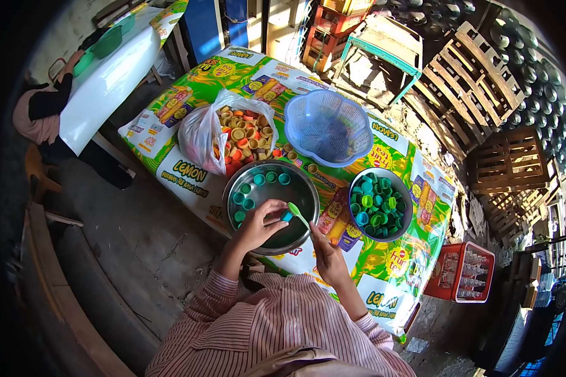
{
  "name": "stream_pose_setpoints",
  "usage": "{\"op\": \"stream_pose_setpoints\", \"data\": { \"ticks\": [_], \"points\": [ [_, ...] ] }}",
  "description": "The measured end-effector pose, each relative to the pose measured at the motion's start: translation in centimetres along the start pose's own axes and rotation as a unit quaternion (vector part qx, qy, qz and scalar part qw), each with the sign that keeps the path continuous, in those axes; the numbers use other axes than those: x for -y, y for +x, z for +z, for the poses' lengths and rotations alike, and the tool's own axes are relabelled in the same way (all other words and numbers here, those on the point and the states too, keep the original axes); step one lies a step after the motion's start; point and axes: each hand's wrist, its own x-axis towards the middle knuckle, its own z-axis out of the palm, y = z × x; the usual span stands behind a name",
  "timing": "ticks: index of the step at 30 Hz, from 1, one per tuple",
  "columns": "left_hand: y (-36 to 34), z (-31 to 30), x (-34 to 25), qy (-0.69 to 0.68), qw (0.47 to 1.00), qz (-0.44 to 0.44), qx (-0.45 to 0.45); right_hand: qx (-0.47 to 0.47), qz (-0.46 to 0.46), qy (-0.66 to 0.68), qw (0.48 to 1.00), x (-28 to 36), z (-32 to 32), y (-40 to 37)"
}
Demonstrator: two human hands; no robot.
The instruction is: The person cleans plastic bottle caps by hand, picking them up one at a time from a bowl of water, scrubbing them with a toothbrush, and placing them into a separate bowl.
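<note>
My left hand (261, 225) is over the steel bowl (231, 182), with a teal bottle cap (287, 216) pinched at its fingertips. My right hand (330, 257) grips a slim light green tool (298, 214) with a rounded, spoon-like end. That end points up and left, right beside the cap. Several green bottle caps (271, 176) are spread around the inside of the bowl, toward its far and left sides. To the right of my right hand, a round bowl (409, 207) is full of green and teal caps (377, 204).
A plastic bag (198, 135) full of orange and tan caps stands behind the steel bowl, near a blue plastic basket (308, 110). A red crate (444, 267) is on the floor at right. Wooden pallets (471, 81) lean behind. Another person (41, 113) works at a table upper left.
</note>
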Motion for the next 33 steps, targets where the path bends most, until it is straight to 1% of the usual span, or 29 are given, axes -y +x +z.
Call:
{"op": "stream_pose_setpoints", "data": {
  "ticks": [1,2,4,5,6,8,10,12,13,14,16,17,18,20,21,22,24,25,26,27,28,29,30,32,33],
  "points": [
    [-0.1,0.0,0.0,-0.060,0.998,0.006,0.025,0.029,0.096,0.037,0.994,1.0,-0.4,0.2],
    [-0.2,0.0,0.1,-0.122,0.991,0.012,0.049,0.029,0.098,0.036,0.994,0.4,-0.3,0.2],
    [-0.1,-0.1,0.4,-0.135,0.989,0.025,0.058,-0.048,-0.011,-0.016,0.999,-0.2,-0.2,0.7],
    [0.0,-0.2,0.4,-0.130,0.990,0.018,0.052,-0.018,0.077,0.049,0.996,0.1,-0.6,0.2],
    [-0.1,-0.3,0.5,-0.125,0.991,0.009,0.045,-0.016,0.076,0.050,0.996,1.0,-1.0,0.2],
    [0.0,-0.4,1.7,-0.137,0.989,0.018,0.045,0.092,0.189,0.059,0.976,1.9,-1.4,0.4],
    [0.0,-0.2,2.0,-0.153,0.987,0.027,0.046,0.082,0.192,0.067,0.976,1.1,-0.6,0.5],
    [0.1,-0.2,1.6,-0.299,0.953,-0.034,0.035,0.008,0.088,0.020,0.996,0.4,-0.2,0.7],
    [-0.1,-0.2,0.4,-0.327,0.943,-0.057,0.029,-0.002,0.069,0.022,0.997,0.6,-0.1,0.7],
    [-0.1,-0.3,0.5,-0.326,0.943,-0.058,0.030,-0.003,0.070,0.023,0.997,0.8,0.3,0.6],
    [0.3,-0.3,1.0,-0.369,0.926,-0.058,0.044,-0.024,0.035,0.070,0.997,1.3,1.0,0.6],
    [0.3,-0.2,1.3,-0.361,0.930,-0.053,0.042,-0.023,0.064,0.080,0.995,1.2,1.1,0.7],
    [0.3,-0.2,1.4,-0.362,0.930,-0.054,0.042,-0.022,0.065,0.080,0.994,1.2,1.1,0.7],
    [0.4,-0.2,1.4,-0.399,0.914,-0.061,0.039,-0.058,0.066,0.084,0.993,1.3,1.2,0.6],
    [0.4,-0.1,1.8,-0.399,0.914,-0.061,0.040,-0.066,0.042,0.071,0.994,1.4,1.5,0.6],
    [0.5,0.0,2.4,-0.417,0.907,-0.055,0.025,-0.067,0.043,0.070,0.994,1.5,1.6,0.4],
    [0.7,0.2,2.8,-0.435,0.899,-0.049,0.011,-0.019,0.088,0.088,0.992,1.8,1.8,0.2],
    [0.7,0.3,2.6,-0.447,0.892,-0.062,0.016,-0.015,0.129,0.079,0.988,2.2,1.6,0.4],
    [0.7,0.4,2.6,-0.458,0.885,-0.075,0.019,-0.015,0.129,0.078,0.988,2.1,1.5,0.4],
    [0.7,0.5,2.7,-0.458,0.886,-0.075,0.019,-0.039,0.106,0.049,0.992,2.1,1.4,0.4],
    [0.8,0.6,2.8,-0.485,0.870,-0.091,0.019,-0.064,0.083,0.021,0.994,2.1,1.4,0.5],
    [0.9,0.8,3.0,-0.512,0.852,-0.107,0.019,-0.064,0.038,-0.001,0.997,2.1,1.5,0.4],
    [0.9,0.9,3.2,-0.512,0.852,-0.107,0.019,-0.063,0.038,-0.001,0.997,1.8,1.7,0.4],
    [0.8,1.3,3.6,-0.543,0.832,-0.110,0.004,-0.063,-0.010,-0.041,0.997,1.0,2.6,0.5],
    [0.9,1.3,3.6,-0.544,0.832,-0.110,0.005,-0.067,0.017,-0.028,0.997,1.3,2.5,0.8]
  ]
}}
